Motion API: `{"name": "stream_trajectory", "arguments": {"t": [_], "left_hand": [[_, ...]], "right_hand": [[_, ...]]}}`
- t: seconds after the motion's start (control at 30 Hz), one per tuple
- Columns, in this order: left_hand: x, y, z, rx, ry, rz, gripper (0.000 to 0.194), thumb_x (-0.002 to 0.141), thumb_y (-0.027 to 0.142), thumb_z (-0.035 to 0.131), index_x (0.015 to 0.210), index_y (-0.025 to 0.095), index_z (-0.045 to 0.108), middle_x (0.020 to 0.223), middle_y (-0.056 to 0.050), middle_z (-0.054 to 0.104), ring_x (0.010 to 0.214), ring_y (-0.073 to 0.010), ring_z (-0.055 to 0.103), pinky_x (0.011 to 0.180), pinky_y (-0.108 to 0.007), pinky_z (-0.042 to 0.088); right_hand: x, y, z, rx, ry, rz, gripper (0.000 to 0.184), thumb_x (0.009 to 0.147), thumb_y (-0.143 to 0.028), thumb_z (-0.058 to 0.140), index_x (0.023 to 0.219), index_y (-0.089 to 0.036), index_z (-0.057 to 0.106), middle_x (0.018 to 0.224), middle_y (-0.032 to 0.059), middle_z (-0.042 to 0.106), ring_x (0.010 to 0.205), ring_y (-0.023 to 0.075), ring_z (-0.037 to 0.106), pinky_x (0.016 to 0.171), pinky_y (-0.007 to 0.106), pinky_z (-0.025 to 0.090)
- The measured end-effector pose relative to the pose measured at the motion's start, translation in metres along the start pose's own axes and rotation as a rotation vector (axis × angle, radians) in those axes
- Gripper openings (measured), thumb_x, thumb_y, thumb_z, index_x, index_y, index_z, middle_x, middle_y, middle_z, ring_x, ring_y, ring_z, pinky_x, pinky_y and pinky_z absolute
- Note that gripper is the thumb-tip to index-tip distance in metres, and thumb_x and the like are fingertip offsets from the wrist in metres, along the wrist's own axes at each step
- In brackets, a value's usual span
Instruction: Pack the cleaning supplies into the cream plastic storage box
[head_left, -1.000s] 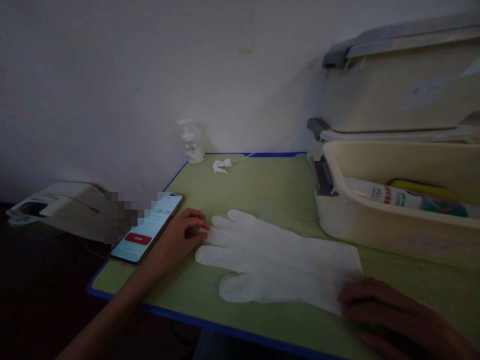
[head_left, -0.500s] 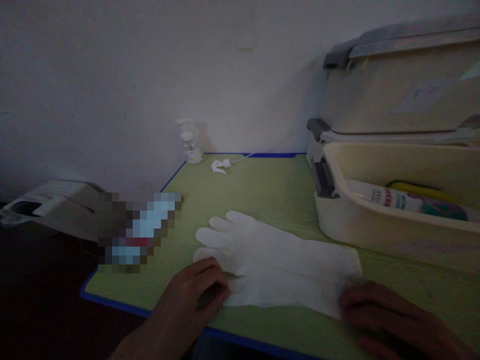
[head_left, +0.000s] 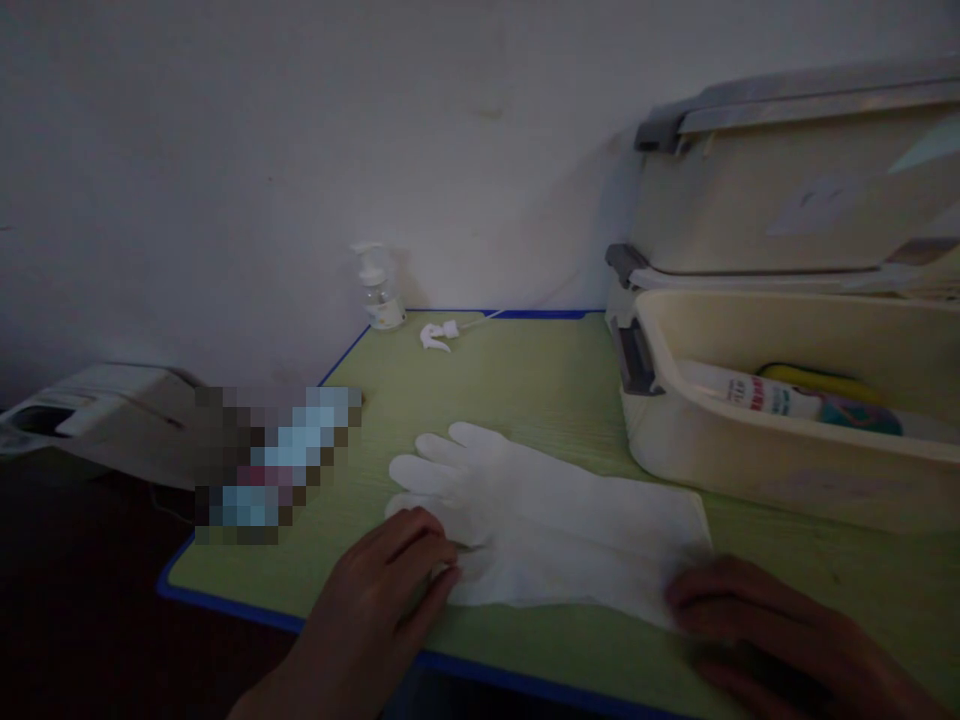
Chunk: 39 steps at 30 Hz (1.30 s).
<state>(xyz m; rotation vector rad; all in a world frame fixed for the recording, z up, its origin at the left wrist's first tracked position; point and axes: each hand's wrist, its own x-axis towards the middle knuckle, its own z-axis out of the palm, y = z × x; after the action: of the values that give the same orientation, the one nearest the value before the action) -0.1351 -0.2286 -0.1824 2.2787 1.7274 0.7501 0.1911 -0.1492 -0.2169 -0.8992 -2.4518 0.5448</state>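
A white disposable glove (head_left: 555,520) lies flat on the green tabletop (head_left: 525,385), its fingers toward the left and its cuff toward the right. At the glove's thumb end is my left hand (head_left: 382,600), its thumb and fingertips pinched together on the glove. My right hand (head_left: 780,630) is somewhat blurred at the near corner of the cuff. Its fingertips touch the cuff edge, and the thumb seems apart from them, lower down.
A cream storage bin (head_left: 750,455) holds a white bottle (head_left: 772,390) and a yellow item (head_left: 817,380). Its raised lid (head_left: 757,200) stands behind. Near the wall are a clear pump bottle (head_left: 382,300) and a white spray trigger (head_left: 439,333). A pixelated blue-white object (head_left: 300,440) lies at the left edge.
The view has shifted slightly. My right hand has moved a little left along with the cuff in view; my left hand keeps its pinch at the glove's thumb.
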Motion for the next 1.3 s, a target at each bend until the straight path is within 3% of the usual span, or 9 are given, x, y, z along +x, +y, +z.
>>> {"name": "stream_trajectory", "arguments": {"t": [0.1, 0.23, 0.43, 0.5, 0.57, 0.67, 0.77, 1.1, 1.3], "left_hand": [[0.002, 0.013, 0.001, 0.022, 0.031, 0.122, 0.025, 0.092, 0.016, 0.037, 0.082, 0.019, 0.059, 0.084, -0.003, 0.063, 0.078, -0.0130, 0.062, 0.070, -0.022, 0.052], [0.009, 0.029, 0.011, 0.222, 0.003, 0.345, 0.026, 0.094, 0.025, 0.040, 0.110, 0.013, 0.057, 0.118, -0.011, 0.062, 0.110, -0.0191, 0.057, 0.091, -0.028, 0.050], [0.017, 0.030, 0.026, 0.341, -0.161, 0.394, 0.078, 0.080, 0.050, 0.059, 0.134, 0.002, 0.032, 0.141, -0.023, 0.038, 0.132, -0.0291, 0.035, 0.100, -0.038, 0.043], [0.016, 0.027, 0.026, 0.327, -0.160, 0.377, 0.072, 0.080, 0.044, 0.061, 0.134, 0.005, 0.033, 0.142, -0.021, 0.037, 0.132, -0.0288, 0.034, 0.101, -0.040, 0.043], [0.013, 0.022, 0.021, 0.313, -0.106, 0.359, 0.049, 0.085, 0.032, 0.057, 0.126, 0.009, 0.043, 0.136, -0.018, 0.046, 0.126, -0.0272, 0.043, 0.097, -0.040, 0.046], [0.009, 0.018, 0.009, 0.297, -0.032, 0.386, 0.019, 0.092, 0.016, 0.043, 0.104, 0.015, 0.057, 0.109, -0.010, 0.065, 0.102, -0.0212, 0.060, 0.086, -0.035, 0.051], [0.009, 0.017, -0.004, 0.342, -0.058, 0.448, 0.025, 0.094, 0.012, 0.035, 0.098, 0.015, 0.059, 0.093, -0.007, 0.068, 0.087, -0.0178, 0.062, 0.079, -0.030, 0.052], [0.014, 0.024, -0.006, 0.553, -0.144, 0.582, 0.029, 0.091, 0.009, 0.034, 0.102, 0.011, 0.061, 0.095, -0.008, 0.071, 0.083, -0.0202, 0.064, 0.078, -0.032, 0.047], [0.041, 0.026, -0.020, 0.415, -0.309, 0.512, 0.024, 0.088, 0.006, 0.040, 0.100, 0.016, 0.058, 0.091, -0.006, 0.068, 0.082, -0.0190, 0.061, 0.078, -0.032, 0.045]], "right_hand": [[0.000, 0.000, 0.000, -0.015, 0.031, -0.027, 0.019, 0.078, -0.034, 0.065, 0.096, -0.029, 0.070, 0.098, 0.0034, 0.070, 0.090, 0.0179, 0.067, 0.080, 0.024, 0.054], [0.004, -0.006, -0.004, -0.034, 0.032, -0.084, 0.020, 0.080, -0.027, 0.061, 0.098, -0.029, 0.069, 0.096, 0.0025, 0.071, 0.089, 0.0177, 0.067, 0.080, 0.025, 0.055], [0.004, -0.012, -0.010, -0.120, 0.036, -0.137, 0.023, 0.080, -0.024, 0.060, 0.101, -0.030, 0.068, 0.096, 0.0009, 0.071, 0.086, 0.0159, 0.068, 0.078, 0.022, 0.055], [0.003, -0.011, -0.009, -0.140, 0.050, -0.144, 0.024, 0.081, -0.025, 0.059, 0.103, -0.030, 0.068, 0.098, 0.0013, 0.071, 0.088, 0.0164, 0.068, 0.079, 0.023, 0.055], [0.002, -0.009, -0.007, -0.155, 0.062, -0.152, 0.024, 0.081, -0.026, 0.059, 0.103, -0.030, 0.068, 0.099, 0.0017, 0.070, 0.088, 0.0167, 0.068, 0.079, 0.024, 0.055], [-0.001, -0.005, -0.004, -0.159, 0.056, -0.150, 0.023, 0.082, -0.027, 0.058, 0.103, -0.030, 0.068, 0.100, 0.0017, 0.070, 0.089, 0.0163, 0.067, 0.079, 0.024, 0.055], [-0.005, 0.001, 0.000, -0.151, 0.098, -0.146, 0.024, 0.083, -0.030, 0.057, 0.104, -0.030, 0.068, 0.102, 0.0026, 0.070, 0.091, 0.0176, 0.067, 0.081, 0.027, 0.054], [0.000, -0.006, -0.005, -0.126, 0.089, -0.135, 0.022, 0.080, -0.028, 0.060, 0.100, -0.030, 0.069, 0.098, 0.0018, 0.071, 0.088, 0.0177, 0.068, 0.080, 0.026, 0.055], [-0.001, -0.004, -0.004, -0.156, 0.060, -0.113, 0.025, 0.078, -0.027, 0.063, 0.101, -0.030, 0.069, 0.099, 0.0027, 0.071, 0.089, 0.0189, 0.068, 0.078, 0.028, 0.056]]}}
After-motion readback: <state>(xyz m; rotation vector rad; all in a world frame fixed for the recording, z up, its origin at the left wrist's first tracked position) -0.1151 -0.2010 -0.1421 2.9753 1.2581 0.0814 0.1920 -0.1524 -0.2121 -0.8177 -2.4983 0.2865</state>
